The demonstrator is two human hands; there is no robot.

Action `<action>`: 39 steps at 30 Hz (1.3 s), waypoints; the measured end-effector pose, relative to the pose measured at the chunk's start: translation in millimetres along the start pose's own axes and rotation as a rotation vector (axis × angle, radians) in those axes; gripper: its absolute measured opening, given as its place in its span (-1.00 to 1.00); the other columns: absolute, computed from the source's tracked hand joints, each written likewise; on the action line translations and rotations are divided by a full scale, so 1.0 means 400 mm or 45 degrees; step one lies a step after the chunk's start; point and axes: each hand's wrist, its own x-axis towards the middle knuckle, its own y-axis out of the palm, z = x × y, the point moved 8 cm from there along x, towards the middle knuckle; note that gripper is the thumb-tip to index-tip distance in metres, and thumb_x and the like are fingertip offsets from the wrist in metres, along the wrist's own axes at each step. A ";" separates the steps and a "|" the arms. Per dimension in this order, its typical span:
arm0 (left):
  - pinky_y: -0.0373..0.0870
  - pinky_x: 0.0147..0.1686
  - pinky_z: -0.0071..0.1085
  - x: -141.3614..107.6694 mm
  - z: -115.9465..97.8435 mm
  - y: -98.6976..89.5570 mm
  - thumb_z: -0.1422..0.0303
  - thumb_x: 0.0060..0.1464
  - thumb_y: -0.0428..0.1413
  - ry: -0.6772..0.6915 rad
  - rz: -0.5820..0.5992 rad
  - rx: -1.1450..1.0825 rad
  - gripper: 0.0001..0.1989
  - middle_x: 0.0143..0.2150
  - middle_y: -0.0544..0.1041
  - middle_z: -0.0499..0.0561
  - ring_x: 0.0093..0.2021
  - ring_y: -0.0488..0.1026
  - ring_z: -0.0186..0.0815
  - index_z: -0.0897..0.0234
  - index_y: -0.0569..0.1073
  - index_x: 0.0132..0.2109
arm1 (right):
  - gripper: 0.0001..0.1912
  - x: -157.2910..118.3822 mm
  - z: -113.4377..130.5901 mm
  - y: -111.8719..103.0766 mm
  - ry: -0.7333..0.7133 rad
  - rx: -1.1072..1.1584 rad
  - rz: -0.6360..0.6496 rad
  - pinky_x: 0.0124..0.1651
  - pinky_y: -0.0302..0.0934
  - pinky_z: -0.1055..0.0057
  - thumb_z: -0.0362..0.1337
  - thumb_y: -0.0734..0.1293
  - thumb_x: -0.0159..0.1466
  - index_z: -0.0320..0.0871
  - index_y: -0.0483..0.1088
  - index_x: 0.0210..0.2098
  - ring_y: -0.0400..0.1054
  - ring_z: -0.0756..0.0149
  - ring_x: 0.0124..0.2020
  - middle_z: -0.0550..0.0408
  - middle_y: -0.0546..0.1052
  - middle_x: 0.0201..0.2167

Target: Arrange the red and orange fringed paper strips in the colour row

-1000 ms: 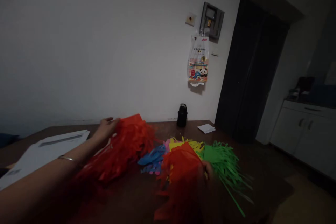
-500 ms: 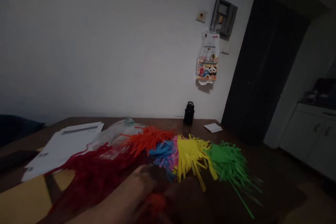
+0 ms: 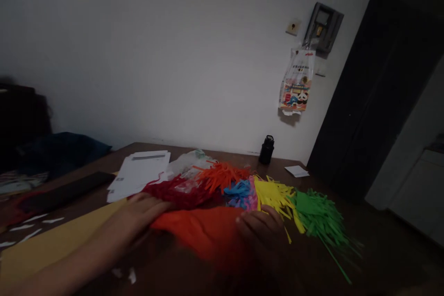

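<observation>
An orange-red sheet (image 3: 211,229) is spread low over the dark table, between my two hands. My left hand (image 3: 142,215) touches its left corner, fingers bent together on the edge. At the right edge of the sheet is my right hand (image 3: 262,226), its fingers curled and partly blurred in shadow. Behind them lie fringed bundles: dark red (image 3: 183,192), orange (image 3: 224,175), blue (image 3: 239,189), yellow (image 3: 275,194) and green (image 3: 319,215). The sheet's lower part is blurred.
White papers (image 3: 142,171) and a clear plastic bag (image 3: 190,163) lie at the back left. A yellow board (image 3: 62,245) and a long black object (image 3: 72,189) are at the left. A black bottle (image 3: 266,150) and a white card (image 3: 297,171) stand at the back right.
The orange-red sheet is now spread out between my hands, where before only a blurred orange patch showed. My hands have moved apart. The view has shifted left.
</observation>
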 end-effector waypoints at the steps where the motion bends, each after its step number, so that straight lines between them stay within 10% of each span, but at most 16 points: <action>1: 0.34 -0.02 -0.18 -0.012 0.019 -0.024 0.43 0.11 -0.04 0.035 0.033 0.101 -0.64 -0.14 0.65 0.02 -0.16 0.52 -0.09 0.09 0.54 -0.03 | -0.66 0.001 0.019 0.007 -0.071 0.006 -0.014 0.27 0.04 0.28 -0.38 0.03 0.49 -0.16 0.39 0.03 0.41 0.35 -0.02 0.12 0.61 -0.12; 6: 0.17 0.09 0.36 -0.120 0.131 -0.033 0.60 0.02 -0.06 -0.121 0.308 0.435 -0.49 0.05 0.59 0.25 0.08 0.47 0.25 0.17 0.58 0.01 | -0.71 -0.080 0.092 0.211 -0.194 0.114 0.295 0.25 0.15 0.13 -0.41 0.13 0.43 -0.21 0.38 0.06 0.37 0.20 0.07 -0.02 0.56 -0.02; 11: 0.41 0.11 -0.18 -0.202 -0.010 0.063 0.46 0.12 0.05 0.096 0.440 0.104 -0.45 0.28 0.41 0.00 0.20 0.41 -0.07 -0.10 0.34 0.23 | -0.89 -0.153 0.117 0.350 -0.166 0.162 0.697 0.19 0.22 0.21 -0.38 0.35 0.30 -0.23 0.45 -0.16 0.45 0.25 -0.17 0.05 0.59 -0.24; 16: 0.42 0.01 -0.23 -0.185 -0.178 0.173 0.45 0.07 0.15 0.230 0.424 -0.185 -0.60 0.08 0.54 0.04 0.04 0.48 -0.10 0.07 0.42 0.07 | -0.86 -0.168 0.078 0.345 0.054 0.094 0.768 0.22 0.15 0.16 -0.43 0.31 0.31 -0.25 0.47 -0.14 0.45 0.21 -0.15 -0.02 0.59 -0.22; 22: 0.34 -0.07 -0.29 -0.154 -0.156 0.289 0.33 0.13 0.16 0.160 0.724 -0.399 -0.88 -0.07 0.52 -0.02 -0.06 0.45 -0.15 0.14 0.48 -0.15 | -0.77 -0.195 0.042 0.282 0.265 0.076 0.851 0.27 0.04 0.14 -0.42 0.27 0.34 -0.22 0.44 -0.03 0.41 0.20 -0.03 -0.03 0.57 -0.07; 28: 0.36 -0.05 -0.38 -0.150 -0.118 0.264 0.35 0.17 0.11 0.100 0.649 -0.424 -0.83 -0.05 0.55 -0.04 -0.06 0.48 -0.22 0.06 0.50 -0.09 | -0.67 -0.152 0.070 0.195 0.329 0.552 0.917 0.31 -0.15 0.22 -0.36 0.30 0.34 0.01 0.35 0.08 0.25 0.32 0.15 0.16 0.48 0.09; 39: 0.44 -0.03 -0.42 -0.158 -0.104 0.263 0.34 0.17 0.10 0.122 0.650 -0.386 -0.76 -0.02 0.58 -0.12 0.00 0.50 -0.24 -0.02 0.50 -0.03 | -0.93 -0.175 0.045 0.271 0.240 0.460 1.054 0.00 0.04 0.29 -0.36 0.32 0.34 -0.13 0.46 -0.27 0.34 0.29 -0.18 0.12 0.53 -0.27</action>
